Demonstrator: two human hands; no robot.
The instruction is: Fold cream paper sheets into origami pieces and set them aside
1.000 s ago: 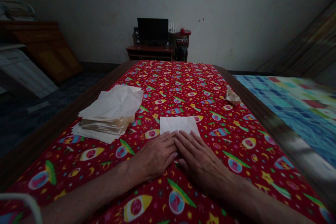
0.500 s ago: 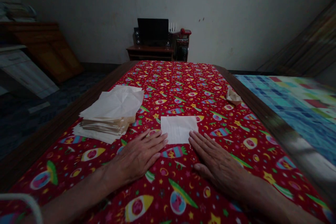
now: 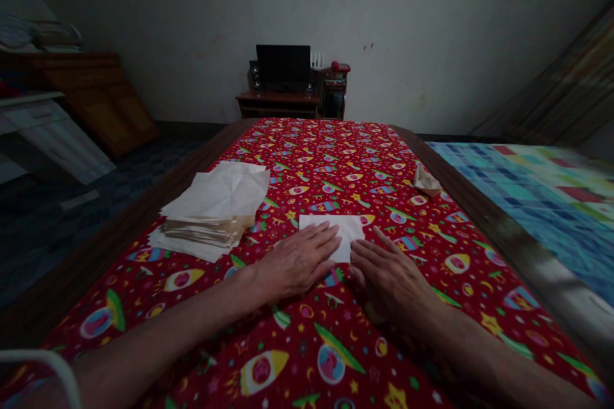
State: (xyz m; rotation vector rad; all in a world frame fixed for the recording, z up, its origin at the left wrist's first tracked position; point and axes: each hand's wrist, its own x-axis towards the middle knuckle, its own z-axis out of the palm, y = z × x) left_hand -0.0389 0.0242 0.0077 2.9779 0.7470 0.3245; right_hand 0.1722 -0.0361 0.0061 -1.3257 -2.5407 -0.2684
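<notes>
A white sheet of paper (image 3: 352,225), rectangular and perhaps folded, lies on the red patterned cloth in front of me. My left hand (image 3: 302,259) rests flat across the paper's left and middle part, its fingers stretched out and covering much of it. At the lower right edge, my right hand (image 3: 386,271) touches the paper with fingertips; its fingers are extended and the thumb points toward the sheet. To the left sits a pile of creased white and brownish papers (image 3: 223,195). Over by the right table edge stands a small folded paper piece (image 3: 426,180).
The red cloth (image 3: 330,160) covers a table with dark wooden edges (image 3: 460,204). Beyond it are a monitor (image 3: 284,67) and speakers on a stand. A bed with a checked cover (image 3: 522,192) lies right. A white cable (image 3: 52,361) curves at lower left.
My left hand has slid right, from the paper's left edge onto its middle. My right hand's index finger has lifted apart from the others. The whole view has shifted slightly.
</notes>
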